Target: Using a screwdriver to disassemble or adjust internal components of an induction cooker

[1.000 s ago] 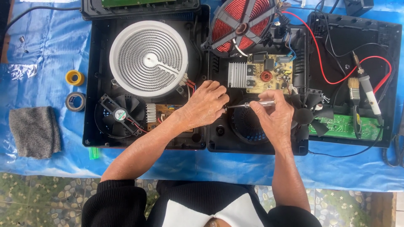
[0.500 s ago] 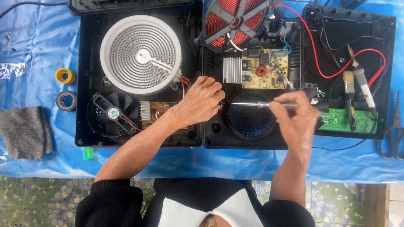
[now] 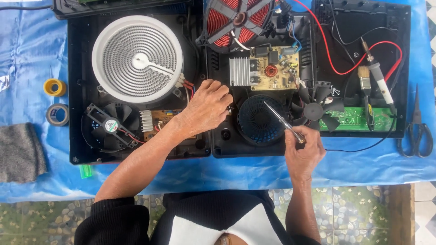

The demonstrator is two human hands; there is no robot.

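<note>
yellow tape roll [image 3: 55, 87], grey tape roll [image 3: 57, 114], grey cloth [image 3: 20, 152], black scissors [image 3: 417, 131], green lighter [image 3: 85, 171]

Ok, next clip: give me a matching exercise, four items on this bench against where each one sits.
Items:
1. screwdriver
2. scissors
3. yellow tape roll
4. grey cloth

Places:
A. far right on the blue sheet
B. lower left edge
C. in the right hand, over the round black grille
D. left of the white coil heater

Pairs: 1-C, 2-A, 3-D, 4-B
</note>
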